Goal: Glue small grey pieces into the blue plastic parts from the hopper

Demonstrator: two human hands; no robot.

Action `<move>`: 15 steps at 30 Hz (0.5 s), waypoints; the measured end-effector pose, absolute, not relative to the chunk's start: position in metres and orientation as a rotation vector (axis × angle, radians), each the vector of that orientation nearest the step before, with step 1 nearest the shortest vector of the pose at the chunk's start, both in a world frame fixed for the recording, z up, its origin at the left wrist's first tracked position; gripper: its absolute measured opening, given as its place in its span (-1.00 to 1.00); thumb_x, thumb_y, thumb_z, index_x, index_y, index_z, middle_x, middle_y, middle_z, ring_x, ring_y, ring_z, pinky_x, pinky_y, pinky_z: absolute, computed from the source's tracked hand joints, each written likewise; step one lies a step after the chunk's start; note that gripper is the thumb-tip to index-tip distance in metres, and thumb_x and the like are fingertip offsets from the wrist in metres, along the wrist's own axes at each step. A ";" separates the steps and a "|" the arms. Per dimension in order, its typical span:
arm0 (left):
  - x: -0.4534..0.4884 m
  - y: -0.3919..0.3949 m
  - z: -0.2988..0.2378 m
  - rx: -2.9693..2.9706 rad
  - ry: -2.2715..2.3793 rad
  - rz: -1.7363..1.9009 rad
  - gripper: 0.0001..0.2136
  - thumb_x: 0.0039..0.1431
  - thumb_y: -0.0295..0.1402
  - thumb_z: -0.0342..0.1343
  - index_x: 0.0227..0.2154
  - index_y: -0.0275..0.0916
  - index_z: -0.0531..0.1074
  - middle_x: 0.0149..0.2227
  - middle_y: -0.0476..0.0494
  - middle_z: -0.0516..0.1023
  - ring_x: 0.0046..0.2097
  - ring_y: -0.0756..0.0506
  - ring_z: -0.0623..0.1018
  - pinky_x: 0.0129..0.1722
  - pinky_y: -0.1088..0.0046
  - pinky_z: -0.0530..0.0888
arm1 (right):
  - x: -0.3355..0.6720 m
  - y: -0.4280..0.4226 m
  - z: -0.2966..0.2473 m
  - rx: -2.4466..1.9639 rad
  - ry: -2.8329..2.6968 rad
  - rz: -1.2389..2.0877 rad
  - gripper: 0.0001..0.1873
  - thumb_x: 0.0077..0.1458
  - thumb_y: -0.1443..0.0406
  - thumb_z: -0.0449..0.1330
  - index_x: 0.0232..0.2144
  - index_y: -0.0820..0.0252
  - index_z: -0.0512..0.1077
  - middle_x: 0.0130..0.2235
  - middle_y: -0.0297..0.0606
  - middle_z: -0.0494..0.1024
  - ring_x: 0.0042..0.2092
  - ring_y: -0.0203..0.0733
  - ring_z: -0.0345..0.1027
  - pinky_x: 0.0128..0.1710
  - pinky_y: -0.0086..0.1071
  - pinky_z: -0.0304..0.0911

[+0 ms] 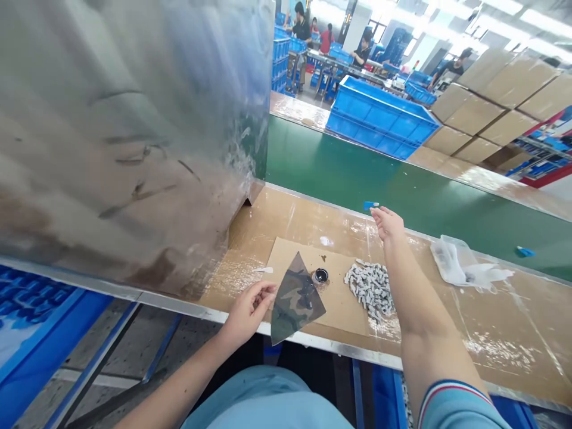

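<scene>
Along the belt (322,161) are two blue pieces (367,205), one by its near edge at my right hand (388,224), fingers narrow. My left hand (249,307) curls beside one sheet (295,304); either's grip I cannot tell.

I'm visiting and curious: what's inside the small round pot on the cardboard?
The small round pot holds a dark, glossy substance, which covers the bottom, so anything beneath cannot be seen.

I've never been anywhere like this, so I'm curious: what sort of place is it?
Probably a factory workshop: a long, flat green belt, a large rectangular blue plastic crate, and a heap of small grey blocks suggest a production line.
</scene>
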State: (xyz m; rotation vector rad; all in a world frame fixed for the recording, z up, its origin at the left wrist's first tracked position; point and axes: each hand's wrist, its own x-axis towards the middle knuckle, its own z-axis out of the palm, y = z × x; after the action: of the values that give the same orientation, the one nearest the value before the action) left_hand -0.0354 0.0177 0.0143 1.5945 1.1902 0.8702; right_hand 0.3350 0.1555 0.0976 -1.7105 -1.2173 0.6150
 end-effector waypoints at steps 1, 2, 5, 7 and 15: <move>-0.035 0.017 0.013 1.620 1.199 0.884 -0.80 0.17 -0.32 0.03 -0.22 -0.24 0.49 -0.27 -0.17 0.60 -0.29 -0.10 0.55 -0.26 0.37 0.52 | 0.338 0.153 0.096 -1.740 -1.227 0.604 -0.56 0.22 0.05 0.05 -0.36 0.39 0.36 -0.37 -0.19 0.49 -0.33 -0.32 0.46 -0.20 -0.38 0.39; -0.035 0.016 0.011 1.647 1.206 0.901 -0.80 0.17 -0.32 0.03 -0.23 -0.24 0.50 -0.28 -0.18 0.60 -0.30 -0.10 0.55 -0.27 0.37 0.52 | 0.340 0.147 0.094 -1.775 -1.244 0.601 -0.56 0.22 0.06 0.06 -0.34 0.40 0.37 -0.36 -0.18 0.50 -0.33 -0.33 0.45 -0.21 -0.38 0.39; -0.034 0.014 0.008 1.713 1.219 0.936 -0.80 0.17 -0.31 0.03 -0.25 -0.25 0.51 -0.33 -0.17 0.59 -0.34 -0.09 0.54 -0.31 0.39 0.50 | 0.344 0.122 0.087 -1.896 -1.350 0.637 -0.65 0.07 0.10 0.22 -0.34 0.34 0.45 -0.39 -0.17 0.55 -0.39 -0.27 0.44 -0.29 -0.33 0.41; -0.033 0.013 0.007 1.735 1.222 0.943 -0.80 0.18 -0.32 0.02 -0.26 -0.24 0.52 -0.36 -0.16 0.58 -0.36 -0.08 0.52 -0.33 0.40 0.49 | 0.344 0.101 0.083 -1.977 -1.467 0.681 -0.75 -0.06 0.16 0.29 -0.42 0.25 0.51 -0.45 -0.21 0.57 -0.43 -0.21 0.44 -0.36 -0.30 0.39; -0.030 0.010 0.009 1.761 1.157 0.998 -0.82 0.20 -0.35 0.02 -0.28 -0.25 0.51 -0.37 -0.14 0.56 -0.35 -0.06 0.50 -0.28 0.41 0.49 | 0.315 0.066 0.075 -2.112 -1.898 0.505 -0.87 -0.24 0.33 0.19 -0.58 0.05 0.55 -0.52 -0.27 0.59 -0.44 -0.06 0.45 -0.43 -0.28 0.29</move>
State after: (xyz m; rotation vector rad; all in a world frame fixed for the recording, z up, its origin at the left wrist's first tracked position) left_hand -0.0296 0.0100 0.0095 1.7605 1.1569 0.9981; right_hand 0.3153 0.0661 0.0748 -2.1124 -1.8983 0.5054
